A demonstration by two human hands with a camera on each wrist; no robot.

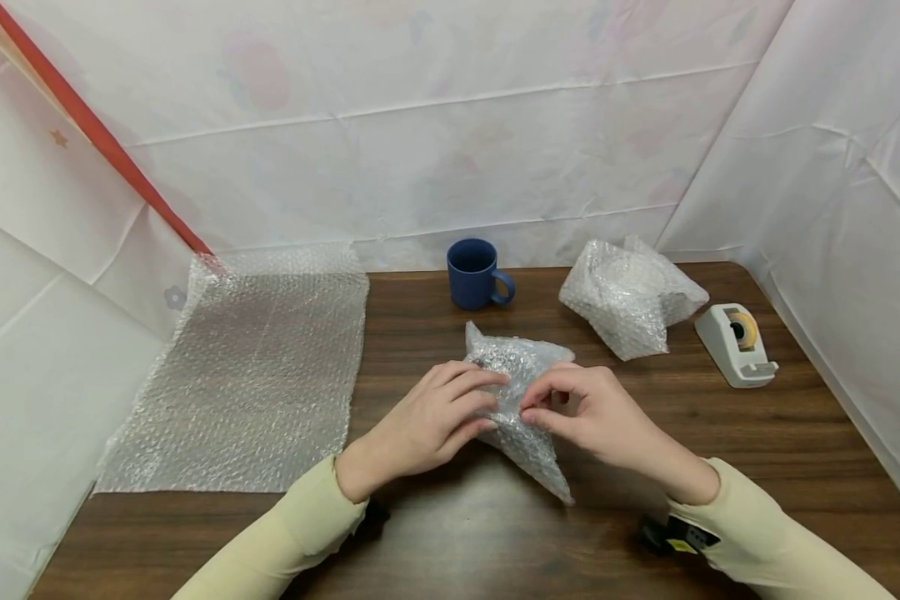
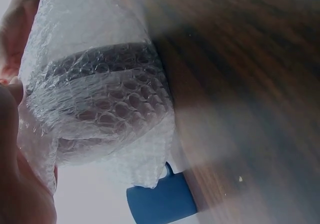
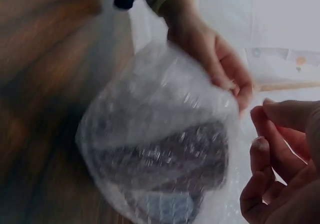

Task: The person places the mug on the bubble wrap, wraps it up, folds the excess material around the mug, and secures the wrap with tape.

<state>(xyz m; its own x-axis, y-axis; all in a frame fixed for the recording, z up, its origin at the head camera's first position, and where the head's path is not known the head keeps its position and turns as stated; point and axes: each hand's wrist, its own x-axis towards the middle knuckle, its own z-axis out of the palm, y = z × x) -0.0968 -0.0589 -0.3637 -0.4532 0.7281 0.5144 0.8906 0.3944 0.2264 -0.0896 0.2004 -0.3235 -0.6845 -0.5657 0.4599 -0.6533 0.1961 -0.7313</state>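
A bundle of bubble wrap (image 1: 521, 362) lies on the table with a dark object (image 3: 185, 156) inside it, seen blurred through the film. My left hand (image 1: 442, 412) rests on its left upper side, fingers bent gently over the wrap. Close by on the right is my right hand (image 1: 588, 408), thumb and index fingertips brought together over the middle of the bundle. From the right wrist those fingertips (image 3: 265, 109) sit just off the wrap; I cannot tell whether something thin and clear is between them. Pointed corners of wrap stick out of the bundle.
Behind the bundle stands a blue mug (image 1: 471, 273), handle to the right. Another crumpled bubble-wrap bundle (image 1: 622, 292) sits at the back right, beside a white tape dispenser (image 1: 737, 346). A flat bubble-wrap sheet (image 1: 255, 375) covers the left of the table. White cloth (image 1: 450, 167) hangs behind.
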